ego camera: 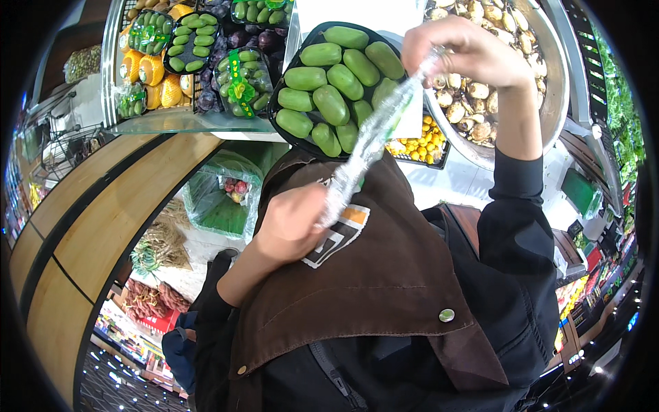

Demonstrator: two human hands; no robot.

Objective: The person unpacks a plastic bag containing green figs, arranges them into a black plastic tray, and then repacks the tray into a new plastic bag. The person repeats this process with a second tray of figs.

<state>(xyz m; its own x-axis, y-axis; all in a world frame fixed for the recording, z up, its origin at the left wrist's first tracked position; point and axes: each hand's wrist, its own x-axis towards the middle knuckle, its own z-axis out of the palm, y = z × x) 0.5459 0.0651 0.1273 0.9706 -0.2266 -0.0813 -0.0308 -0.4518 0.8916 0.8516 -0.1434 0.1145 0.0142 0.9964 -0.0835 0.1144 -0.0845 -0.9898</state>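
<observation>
Bunched clear plastic film point(368, 139) stretches slantwise between my two hands. My left hand point(293, 221) grips its lower end in front of the brown apron point(391, 247). The upper end is pinched in the fingers of my right hand point(466, 51), raised near the tray's right side. Beneath the film, a black plastic tray point(275, 116) holds several oblong green fruits point(332, 104) in rows. The film and my right hand hide part of its right side. A white surface point(334, 10) shows behind the tray.
Wrapped trays of similar green fruit point(246, 82) rest on dark purple fruit point(205, 95) at left. A metal basin point(558, 87) of pale tubers point(479, 110) stands at right, near a crate of small yellow fruits point(425, 141). Below left is a lined green bin point(219, 216) beside a wooden counter point(113, 206).
</observation>
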